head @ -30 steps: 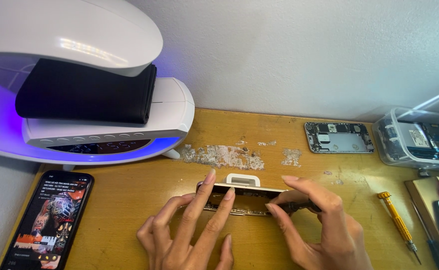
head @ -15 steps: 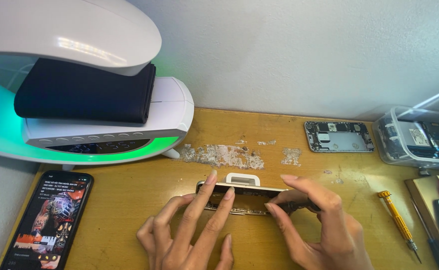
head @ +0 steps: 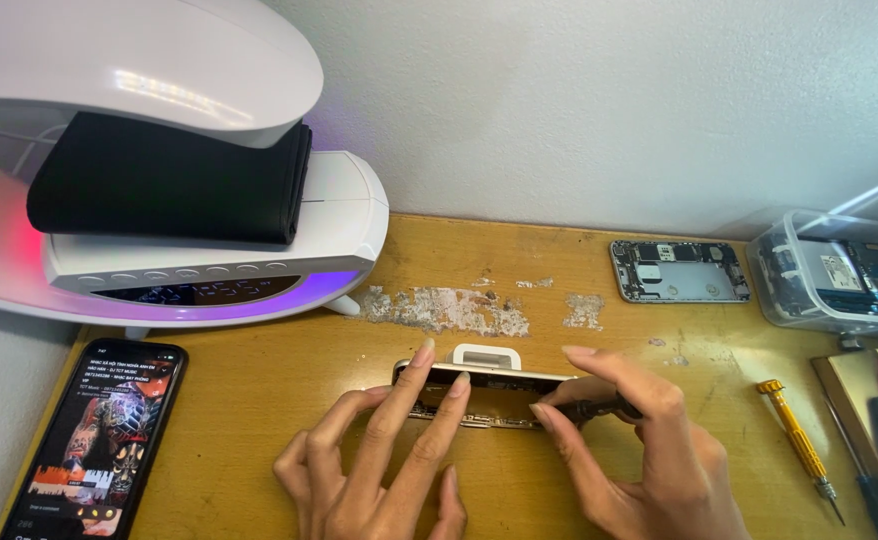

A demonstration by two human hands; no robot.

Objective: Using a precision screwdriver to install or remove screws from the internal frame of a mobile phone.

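1. A clear plastic storage box (head: 834, 270) holding phone parts is seen at the right end of the wooden workbench (head: 259, 385), against the wall; a pale label patch is visible on a part inside it.
2. An opened phone rear housing (head: 679, 271), silver and rectangular, is laid flat just left of that box.
3. A black smartphone (head: 99, 435) with a lit, colourful screen is placed at the front left corner, close to the bench edge.
4. A large white lamp-like device (head: 209, 220) with purple and red glow is set at the back left; a folded black cloth (head: 174, 185) is rested on its base.
5. Patches of worn, flaked finish are spread across the middle of the bench; bare wood is left open between the hands and the rear housing.
6. A yellow-handled screwdriver (head: 797, 445) is laid to the right, well apart from the hands.
7. The disassembled phone (head: 479, 392) is held near the front middle, beside a small white block (head: 486, 356).
8. The left hand (head: 379, 465) is spread, fingertips pressed on the phone's top edge.
9. The right hand (head: 639, 450) is closed in a pinch on a dark tool (head: 599, 408) at the phone's right end.
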